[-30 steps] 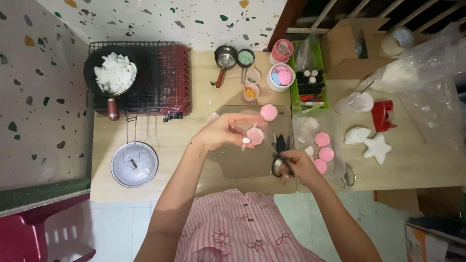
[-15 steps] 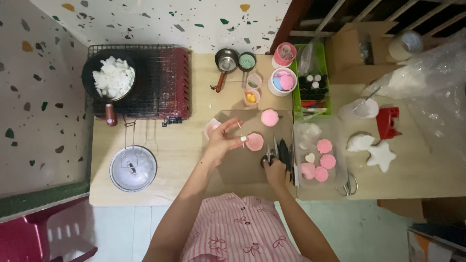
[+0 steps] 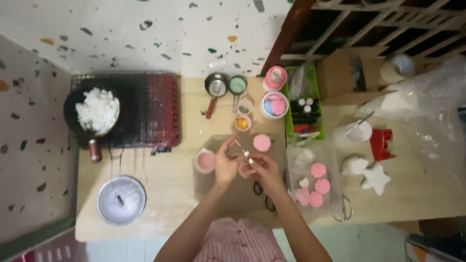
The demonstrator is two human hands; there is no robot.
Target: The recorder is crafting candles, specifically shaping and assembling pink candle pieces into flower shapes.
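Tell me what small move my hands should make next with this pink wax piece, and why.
Probably steady the pink wax piece between both hands and straighten the thin white wick that the left hand pinches above it. The right hand has closed in on the same piece, the scissors lie put down on the board, and the wick stands tilted.

A pale wooden table [image 3: 174,194] is seen from above, and a brown rectangular cutting mat [image 3: 228,199] is laid at its middle. Left of the mat, a red portable stove with a wire grid [image 3: 150,109] is set at the back, and a round white lidded pot [image 3: 121,200] is placed nearer the front. Beyond the mat, a small steel saucepan with a red handle [image 3: 215,87] is stood. Right of the mat, a clear plastic tray [image 3: 310,165], a green plastic basket [image 3: 306,104], a red plastic piece [image 3: 381,144] and a white star-shaped piece [image 3: 375,178] are laid.
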